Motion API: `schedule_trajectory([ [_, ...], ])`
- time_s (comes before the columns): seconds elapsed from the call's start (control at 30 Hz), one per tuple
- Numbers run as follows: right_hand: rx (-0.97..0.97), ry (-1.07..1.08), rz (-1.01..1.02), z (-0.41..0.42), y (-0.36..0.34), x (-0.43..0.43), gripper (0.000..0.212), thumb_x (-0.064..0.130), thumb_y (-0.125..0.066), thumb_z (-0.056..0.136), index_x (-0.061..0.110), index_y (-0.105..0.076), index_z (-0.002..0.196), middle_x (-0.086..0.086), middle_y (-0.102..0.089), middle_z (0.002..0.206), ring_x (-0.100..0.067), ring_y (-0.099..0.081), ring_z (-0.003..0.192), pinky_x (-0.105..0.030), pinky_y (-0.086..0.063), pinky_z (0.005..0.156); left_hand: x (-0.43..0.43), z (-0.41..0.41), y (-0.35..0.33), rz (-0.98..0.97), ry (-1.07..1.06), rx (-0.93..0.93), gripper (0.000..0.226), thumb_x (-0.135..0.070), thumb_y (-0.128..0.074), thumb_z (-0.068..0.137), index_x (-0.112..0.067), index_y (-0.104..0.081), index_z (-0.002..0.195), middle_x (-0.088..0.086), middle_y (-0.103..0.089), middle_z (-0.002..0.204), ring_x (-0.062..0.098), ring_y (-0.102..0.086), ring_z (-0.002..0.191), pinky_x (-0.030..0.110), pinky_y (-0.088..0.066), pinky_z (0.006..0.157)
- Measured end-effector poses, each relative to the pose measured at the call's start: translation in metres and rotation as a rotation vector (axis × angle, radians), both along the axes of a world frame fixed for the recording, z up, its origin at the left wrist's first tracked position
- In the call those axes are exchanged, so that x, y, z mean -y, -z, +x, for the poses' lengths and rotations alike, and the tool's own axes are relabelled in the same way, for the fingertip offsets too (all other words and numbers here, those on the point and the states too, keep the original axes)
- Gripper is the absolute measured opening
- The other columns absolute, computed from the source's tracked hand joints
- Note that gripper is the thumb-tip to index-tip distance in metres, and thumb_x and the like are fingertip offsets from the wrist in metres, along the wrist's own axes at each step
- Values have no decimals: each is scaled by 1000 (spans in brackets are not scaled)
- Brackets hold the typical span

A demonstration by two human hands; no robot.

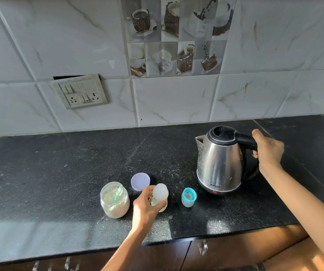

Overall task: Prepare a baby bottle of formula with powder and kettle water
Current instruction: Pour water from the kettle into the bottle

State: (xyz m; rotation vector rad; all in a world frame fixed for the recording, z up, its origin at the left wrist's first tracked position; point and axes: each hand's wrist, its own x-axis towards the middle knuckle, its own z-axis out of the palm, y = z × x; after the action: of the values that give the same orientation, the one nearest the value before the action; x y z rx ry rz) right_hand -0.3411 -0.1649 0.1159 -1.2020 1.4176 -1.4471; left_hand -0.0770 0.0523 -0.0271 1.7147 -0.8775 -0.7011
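A clear baby bottle (160, 194) stands upright and uncapped on the black counter (59, 173), with my left hand (146, 207) wrapped around its lower part. Left of it sits an open jar of formula powder (114, 200) with a green scoop inside. The jar's lilac lid (140, 181) lies just behind the bottle. The bottle's teal cap (188, 196) rests to the right. A steel kettle (220, 163) with a black lid stands at the right, spout facing left, and my right hand (267, 151) grips its black handle.
A switch and socket plate (81, 91) is set in the tiled wall behind the counter. Wooden cabinet doors with metal handles (203, 247) run below the counter's front edge. Sunlight falls across the left front of the counter.
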Motion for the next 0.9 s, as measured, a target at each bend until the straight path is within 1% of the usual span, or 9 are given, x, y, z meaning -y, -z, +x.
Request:
schedule_trajectory([
  [0.07, 8, 3, -13, 2, 8, 3, 41, 40, -68, 77, 10, -50, 54, -5, -47, 57, -15, -46, 50, -27, -40, 46, 0, 1, 2, 0, 3, -2, 50, -17, -86, 64, -37, -59, 102, -18, -66, 102, -4, -58, 100, 19, -45, 84],
  [0.17, 20, -10, -25, 8, 14, 9, 44, 36, -66, 79, 11, -46, 50, -4, -44, 53, -14, -44, 48, -24, -38, 42, 2, 1, 5, 2, -6, 7, 51, -16, -86, 64, -38, -59, 101, -18, -66, 102, -8, -59, 98, 16, -44, 83],
  [0.33, 13, -47, -31, 21, 19, 20, 44, 32, -65, 83, 13, -46, 49, 7, -46, 45, -3, -46, 42, -20, -39, 39, 3, 1, 7, 16, -32, 10, 50, -18, -85, 64, -36, -59, 103, -19, -66, 102, -10, -58, 94, 10, -43, 76],
  [0.5, 13, -77, -6, 28, 30, 33, 40, 30, -66, 85, 13, -50, 51, 1, -49, 53, -11, -47, 51, -21, -37, 39, 4, 1, 8, 27, -49, 3, 51, -18, -85, 64, -34, -60, 106, -19, -65, 103, -13, -57, 95, 9, -43, 74],
  [0.57, 12, -82, 11, 31, 34, 39, 41, 29, -65, 85, 15, -48, 51, 8, -49, 47, -11, -47, 51, -20, -36, 38, 5, 2, 9, 27, -54, 4, 52, -18, -85, 64, -33, -60, 107, -19, -65, 103, -13, -56, 95, 9, -43, 75],
  [0.63, 19, -72, 36, 32, 39, 45, 45, 29, -65, 86, 16, -43, 49, 14, -43, 37, -7, -44, 45, -19, -36, 37, 6, 1, 10, 22, -61, -2, 52, -19, -86, 63, -34, -60, 107, -19, -65, 104, -10, -57, 96, 10, -43, 76],
  [0.77, 62, -32, 51, 29, 46, 55, 48, 30, -65, 84, 15, -38, 48, 6, -39, 43, -10, -40, 44, -23, -36, 41, 9, 0, 11, 19, -65, -18, 51, -20, -86, 63, -37, -60, 104, -18, -66, 103, -7, -59, 97, 12, -44, 76],
  [0.83, 67, -31, 50, 28, 47, 60, 49, 26, -63, 87, 14, -35, 49, 15, -36, 37, -2, -38, 40, -18, -36, 41, 10, -1, 10, 26, -59, -12, 51, -21, -86, 63, -37, -59, 104, -20, -66, 102, -9, -58, 95, 12, -45, 76],
  [0.9, 38, -48, 35, 28, 45, 67, 52, 27, -64, 87, 15, -29, 50, 15, -30, 34, -3, -32, 40, -17, -35, 47, 11, -1, 10, 32, -49, -8, 51, -22, -86, 63, -36, -59, 104, -20, -65, 102, -11, -58, 94, 11, -45, 76],
])
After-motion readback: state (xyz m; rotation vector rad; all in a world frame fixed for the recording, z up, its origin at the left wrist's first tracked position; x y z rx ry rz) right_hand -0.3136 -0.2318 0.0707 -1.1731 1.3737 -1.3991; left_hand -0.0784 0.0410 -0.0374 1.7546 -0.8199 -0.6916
